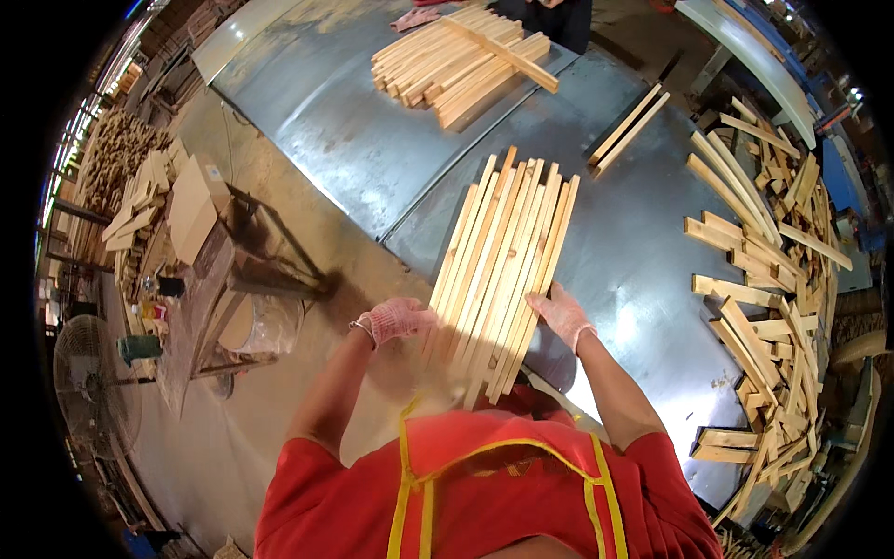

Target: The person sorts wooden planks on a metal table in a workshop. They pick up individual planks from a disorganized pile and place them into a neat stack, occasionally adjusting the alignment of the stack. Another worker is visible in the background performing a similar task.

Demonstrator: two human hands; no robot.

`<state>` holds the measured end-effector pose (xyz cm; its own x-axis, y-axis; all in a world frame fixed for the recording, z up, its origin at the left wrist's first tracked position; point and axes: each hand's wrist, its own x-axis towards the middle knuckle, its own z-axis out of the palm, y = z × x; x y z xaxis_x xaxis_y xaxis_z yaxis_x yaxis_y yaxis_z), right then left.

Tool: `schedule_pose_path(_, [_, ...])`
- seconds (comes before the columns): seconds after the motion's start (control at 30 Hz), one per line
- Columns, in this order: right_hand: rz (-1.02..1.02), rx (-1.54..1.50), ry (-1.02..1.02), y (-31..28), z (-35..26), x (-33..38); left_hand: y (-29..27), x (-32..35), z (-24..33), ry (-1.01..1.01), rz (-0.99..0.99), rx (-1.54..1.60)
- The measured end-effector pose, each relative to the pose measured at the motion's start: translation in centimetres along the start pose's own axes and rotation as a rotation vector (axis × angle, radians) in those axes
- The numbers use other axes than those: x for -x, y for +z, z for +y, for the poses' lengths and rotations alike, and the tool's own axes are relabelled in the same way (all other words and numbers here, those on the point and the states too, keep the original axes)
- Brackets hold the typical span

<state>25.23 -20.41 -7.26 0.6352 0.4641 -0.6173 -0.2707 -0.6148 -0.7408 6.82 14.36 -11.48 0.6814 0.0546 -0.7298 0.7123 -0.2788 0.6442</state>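
Workshop interior with a concrete floor (214,466) and a broad grey metal desk (643,233), as seen from the head of a standing worker. Nearest, at the lower edge, are the worker's red shirt (312,489) and a red apron (503,433) trimmed in yellow. Both forearms reach forward to a bundle of sticks (494,261), pale, narrow and set side by side, at the near edge of the desk. Its near end projects beyond that edge toward the apron; whether its underside touches the metal cannot be told. Left hand (399,320), in a pinkish knit glove, grasps the bundle's left side; right hand (564,319), similarly gloved, grasps the right side, its thumb against the outermost stick. The undersides of the fingers are hidden. To the right, a loose heap of wood pieces (782,328) lines the side of the desk. Beyond the bundle, two strips (633,133) lie parallel. To the left stand a fan (93,387) and a wooden stand (200,303). Farther off, a larger stack of sticks (419,61) bears one crosswise stick (503,54); behind it appears a person in dark clothing (568,23).
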Motion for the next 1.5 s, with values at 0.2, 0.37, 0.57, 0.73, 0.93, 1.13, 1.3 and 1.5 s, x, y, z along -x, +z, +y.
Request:
schedule_pose_path(0.2, [0.106, 0.184, 0.001, -4.9, -3.6, -1.5, -2.6, -4.9, 9.4, 0.113, 0.429, -0.064])
schedule_pose_path(0.37, [-0.018, 0.298, 0.15, -5.6, -8.6, -4.7, 2.4, -9.2, 14.1, -0.024, 0.598, -0.557])
schedule_pose_path(0.57, [0.084, -0.146, -0.081, -5.2, -3.6, -7.4, 2.3, -7.5, 18.1, 0.024, 0.469, 0.002])
schedule_pose_path(0.73, [0.368, 0.04, -0.156, -10.4, -13.8, -1.3, -0.2, -1.9, 27.4, 0.413, 0.608, 0.23])
schedule_pose_path(0.93, [0.739, -0.117, -0.72, -13.4, -23.1, 5.1, -5.0, 4.7, 36.7, 1.072, 0.862, 0.131])
schedule_pose_path(1.13, [0.635, 0.151, -0.539, -7.6, -18.9, 5.7, -9.2, 0.1, 27.6, 1.308, 0.735, -0.312])
schedule_pose_path(1.3, [0.615, 0.18, -0.419, 4.7, -0.3, -5.4, -9.8, -9.6, 10.0, 0.843, 0.293, -0.36])
schedule_pose_path(1.5, [0.395, 0.969, -0.043, 11.8, -3.3, -1.7, -12.6, -6.5, 8.8, 0.399, 0.3, -1.518])
